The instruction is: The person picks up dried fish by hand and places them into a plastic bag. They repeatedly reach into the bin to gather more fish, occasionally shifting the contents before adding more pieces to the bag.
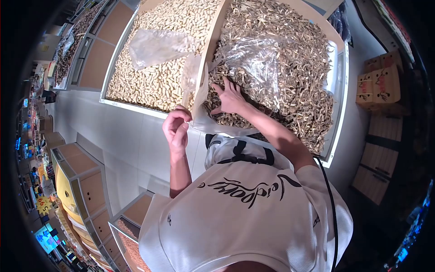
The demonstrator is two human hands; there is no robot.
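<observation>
My left hand (pixel 177 127) pinches the edge of a thin clear plastic bag (pixel 215 128) near the front rim of the bin. The bag stretches from there along the wooden divider (pixel 212 43) and the front edge. With fingers spread, my right hand (pixel 229 97) reaches into the dark dried pieces (pixel 301 68), which look like dried mushrooms, just right of the divider. Nothing shows gripped in it. Another crumpled clear plastic sheet (pixel 256 63) lies on the dried pieces beyond my right hand.
Peanuts (pixel 154 86) fill the left compartment, with a plastic bag (pixel 156 47) on top and a clear scoop (pixel 190 75) by the divider. Cardboard boxes (pixel 379 86) stand at the right. More display bins (pixel 93 190) stand at the lower left.
</observation>
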